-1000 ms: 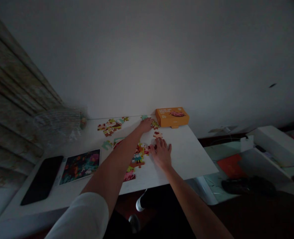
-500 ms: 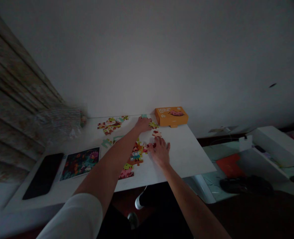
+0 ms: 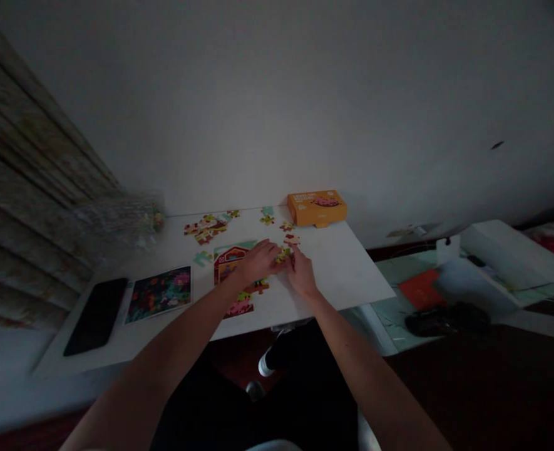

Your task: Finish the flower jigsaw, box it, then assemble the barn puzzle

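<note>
My left hand [image 3: 260, 260] and my right hand [image 3: 302, 272] meet over the right side of a partly joined jigsaw puzzle [image 3: 227, 255] showing a red barn. A yellow-green puzzle piece [image 3: 283, 253] shows between them, with the fingers of both hands closed at its edges. My left forearm and hand cover part of the joined picture. Just beyond my right fingertips lies a pink-and-red piece [image 3: 292, 239]. Further off are a small loose piece [image 3: 287, 226] and a yellow-green and teal piece pair [image 3: 267, 216].
An orange puzzle box [image 3: 318, 208] stands against the wall. More loose pieces [image 3: 206, 228] lie at the back left, a teal piece [image 3: 203, 258] nearer. Left are a printed picture card [image 3: 159, 294], a black phone-like slab [image 3: 96, 316] and a clear plastic-wrapped bundle [image 3: 121, 228].
My left hand has drawn back from the pieces near the box to the joined puzzle. My right hand has shifted slightly up, its fingers now closing beside the left hand's. The view moved slightly.
</note>
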`<act>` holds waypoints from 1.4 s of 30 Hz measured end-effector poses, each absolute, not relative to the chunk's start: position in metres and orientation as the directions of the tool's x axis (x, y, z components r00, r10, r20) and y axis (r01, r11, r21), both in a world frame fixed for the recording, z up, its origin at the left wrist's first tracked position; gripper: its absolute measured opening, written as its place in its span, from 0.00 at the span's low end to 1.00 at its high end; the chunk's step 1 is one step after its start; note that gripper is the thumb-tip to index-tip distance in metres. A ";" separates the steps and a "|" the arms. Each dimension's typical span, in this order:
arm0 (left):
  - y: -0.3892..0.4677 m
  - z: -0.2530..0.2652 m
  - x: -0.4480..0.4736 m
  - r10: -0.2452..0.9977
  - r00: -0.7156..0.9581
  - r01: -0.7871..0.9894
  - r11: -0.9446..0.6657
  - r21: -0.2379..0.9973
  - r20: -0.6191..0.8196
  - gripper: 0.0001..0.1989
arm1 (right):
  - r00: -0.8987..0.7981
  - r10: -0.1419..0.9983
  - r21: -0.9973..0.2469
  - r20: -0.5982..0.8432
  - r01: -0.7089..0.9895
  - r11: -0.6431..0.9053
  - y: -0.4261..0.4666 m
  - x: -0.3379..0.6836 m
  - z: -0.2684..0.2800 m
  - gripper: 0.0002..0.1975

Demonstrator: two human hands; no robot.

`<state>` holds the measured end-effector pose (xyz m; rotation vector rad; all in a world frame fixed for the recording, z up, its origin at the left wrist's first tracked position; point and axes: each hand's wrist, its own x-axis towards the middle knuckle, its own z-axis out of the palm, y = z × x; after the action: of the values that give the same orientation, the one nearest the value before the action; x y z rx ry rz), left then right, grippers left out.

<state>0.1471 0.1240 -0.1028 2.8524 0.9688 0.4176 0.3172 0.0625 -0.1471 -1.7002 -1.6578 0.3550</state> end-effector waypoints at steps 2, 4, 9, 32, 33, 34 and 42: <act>0.113 -0.104 0.152 0.641 0.736 0.618 -0.768 0.169 0.220 0.13 | 0.140 0.949 -0.749 0.281 0.651 0.126 0.064 0.320 -0.151 0.22; 0.099 -0.109 0.157 0.713 0.665 0.693 -0.700 0.173 0.220 0.19 | 0.195 0.942 -0.823 0.273 0.554 0.123 0.067 0.324 -0.155 0.20; 0.055 -0.131 0.158 0.874 0.452 0.846 -0.483 0.226 0.177 0.29 | 0.316 0.914 -0.906 0.255 0.408 0.112 0.072 0.332 -0.164 0.16; 0.021 -0.132 0.143 0.878 0.471 0.855 -0.477 0.205 0.083 0.30 | 0.019 0.995 -0.806 0.093 0.588 0.064 0.122 0.308 -0.157 0.11; 0.020 -0.131 0.143 0.879 0.468 0.857 -0.477 0.196 0.093 0.30 | 0.015 0.997 -0.766 0.082 0.640 0.053 0.125 0.307 -0.156 0.11; 0.020 -0.131 0.143 0.879 0.464 0.859 -0.476 0.187 0.104 0.29 | 0.012 0.997 -0.724 0.074 0.688 0.045 0.127 0.306 -0.155 0.11; 0.017 -0.131 0.143 0.883 0.449 0.867 -0.467 0.170 0.138 0.27 | -0.085 0.993 -0.510 0.081 0.853 0.115 0.128 0.300 -0.148 0.13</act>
<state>0.1426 0.0168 -0.1305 2.6096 1.5796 0.3189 0.3005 0.1278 -0.1478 -1.7915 -1.9953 0.4691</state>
